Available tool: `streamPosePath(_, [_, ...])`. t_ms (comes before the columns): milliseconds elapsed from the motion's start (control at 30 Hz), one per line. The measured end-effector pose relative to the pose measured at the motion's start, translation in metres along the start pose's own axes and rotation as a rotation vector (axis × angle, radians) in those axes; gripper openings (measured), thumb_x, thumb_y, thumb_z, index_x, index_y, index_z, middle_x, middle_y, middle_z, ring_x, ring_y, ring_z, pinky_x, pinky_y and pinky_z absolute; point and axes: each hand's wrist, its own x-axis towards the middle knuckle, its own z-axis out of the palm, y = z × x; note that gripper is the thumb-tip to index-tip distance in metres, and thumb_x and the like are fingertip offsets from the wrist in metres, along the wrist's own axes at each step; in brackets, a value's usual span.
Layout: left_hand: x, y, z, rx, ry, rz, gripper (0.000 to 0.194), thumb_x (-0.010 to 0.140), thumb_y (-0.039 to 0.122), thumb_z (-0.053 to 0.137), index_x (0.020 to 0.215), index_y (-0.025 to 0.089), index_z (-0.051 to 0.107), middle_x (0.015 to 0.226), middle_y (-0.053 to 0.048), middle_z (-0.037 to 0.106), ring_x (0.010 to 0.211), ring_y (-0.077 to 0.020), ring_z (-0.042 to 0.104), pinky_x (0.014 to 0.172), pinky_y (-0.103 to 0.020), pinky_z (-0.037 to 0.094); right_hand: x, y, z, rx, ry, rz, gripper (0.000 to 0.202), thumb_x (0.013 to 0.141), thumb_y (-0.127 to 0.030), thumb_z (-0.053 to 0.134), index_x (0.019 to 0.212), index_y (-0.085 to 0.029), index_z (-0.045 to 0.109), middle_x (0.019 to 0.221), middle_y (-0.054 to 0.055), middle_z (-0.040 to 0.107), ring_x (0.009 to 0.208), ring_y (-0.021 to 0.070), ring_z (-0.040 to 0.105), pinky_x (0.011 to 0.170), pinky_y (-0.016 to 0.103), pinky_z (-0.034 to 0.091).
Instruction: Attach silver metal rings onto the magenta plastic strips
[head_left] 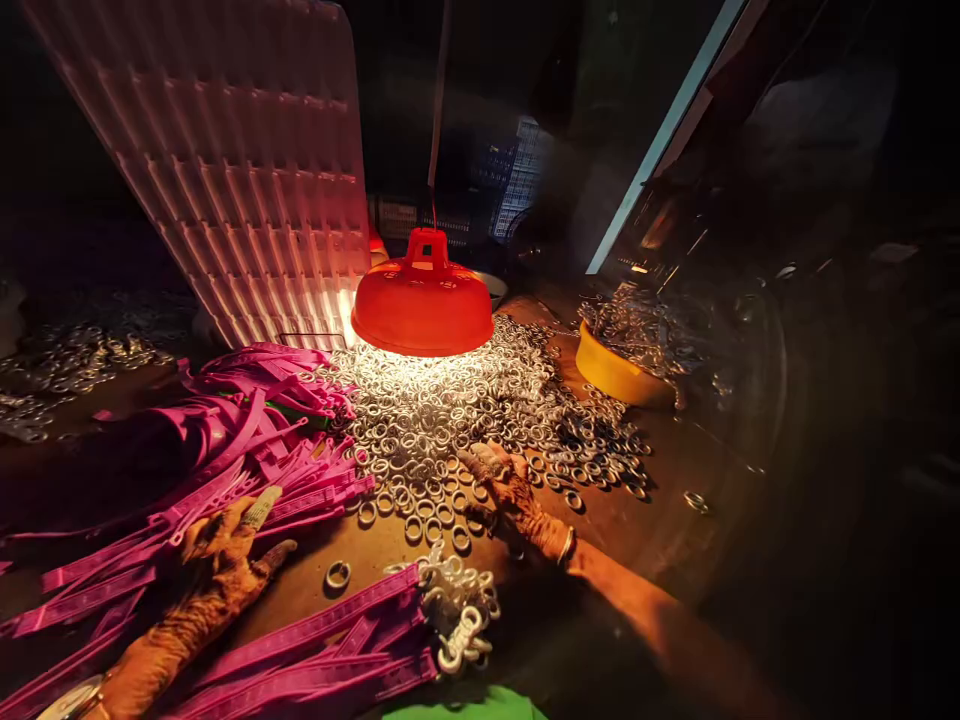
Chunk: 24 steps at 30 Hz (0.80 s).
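My left hand (221,565) is over a spread of pink straps (202,510). Its index finger and thumb are stretched out and apart, and the index fingertip has a pale wrap. At the near edge of a heap of metal rings (420,410) is my right hand (514,495), its fingers reaching over the rings with thumb and forefinger apart; nothing shows held in it. Between the hands lies a single ring (337,575). Nearer to me, a bundle of pink straps (337,640) ends in a cluster of metal rings and links (461,610).
A red lamp (422,300) hangs low over the heap. Behind it on the left leans a ribbed translucent panel (247,180). A yellow basin (619,370) heaped with metal pieces stands at right. More metal pieces (82,360) lie far left; something green (469,705) is at the near edge.
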Motion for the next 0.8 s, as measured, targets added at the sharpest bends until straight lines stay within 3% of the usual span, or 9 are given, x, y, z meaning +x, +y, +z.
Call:
streamPosePath(67, [0.001,-0.004,0.016,0.189,-0.006,0.045,0.035,0.088,0.029,0.045,0.110,0.012,0.067,0.115,-0.014,0.064,0.107,-0.0281,0.058,0.100,-0.040,0.037,-0.020,-0.011,0.007,0.014,-0.054,-0.106,0.062,0.087,-0.047,0.045,0.144,-0.024,0.035,0.143,0.013,0.039,0.130,0.0337,0.031,0.103,0.054,0.027])
streamPosePath(167, [-0.005,-0.009,0.029,0.353,0.000,0.133,0.041,0.086,0.036,0.043,0.112,0.017,0.068,0.118,-0.012,0.063,0.115,-0.0278,0.054,0.107,-0.038,0.030,-0.012,-0.026,0.019,0.039,-0.101,-0.207,0.065,0.086,-0.048,0.046,0.145,-0.026,0.031,0.145,0.012,0.037,0.132,0.0350,0.027,0.105,0.057,0.020])
streamPosePath(300, [-0.009,-0.018,0.032,0.508,-0.004,0.118,0.042,0.087,0.035,0.039,0.117,0.023,0.066,0.124,-0.009,0.062,0.119,-0.0277,0.052,0.108,-0.040,0.027,0.041,-0.044,0.031,0.055,-0.121,-0.287,0.063,0.090,-0.048,0.040,0.148,-0.030,0.023,0.150,0.009,0.028,0.136,0.0335,0.020,0.108,0.057,0.011])
streamPosePath(467, [0.001,-0.034,0.034,0.616,-0.043,0.108,0.047,0.084,0.020,0.036,0.123,0.026,0.062,0.130,-0.007,0.058,0.123,-0.0248,0.051,0.107,-0.041,0.029,0.110,-0.052,0.044,-0.008,-0.095,-0.363,0.068,0.087,-0.041,0.048,0.148,-0.028,0.023,0.152,0.011,0.024,0.138,0.0328,0.016,0.108,0.057,0.006])
streamPosePath(633, [0.009,-0.039,0.036,0.584,-0.073,0.131,0.048,0.082,0.022,0.037,0.123,0.021,0.061,0.133,-0.013,0.053,0.123,-0.0259,0.051,0.104,-0.043,0.032,0.161,-0.038,0.059,-0.050,-0.049,-0.286,0.058,0.088,-0.036,0.047,0.144,-0.028,0.033,0.149,0.012,0.030,0.136,0.0336,0.020,0.107,0.060,0.010])
streamPosePath(800, [0.007,-0.036,0.038,0.536,-0.088,0.088,0.048,0.079,0.019,0.040,0.121,0.025,0.063,0.132,-0.008,0.055,0.122,-0.0248,0.052,0.103,-0.041,0.033,0.196,-0.016,0.061,-0.067,-0.050,-0.220,0.056,0.089,-0.034,0.048,0.143,-0.028,0.036,0.148,0.012,0.032,0.135,0.0335,0.022,0.107,0.059,0.012])
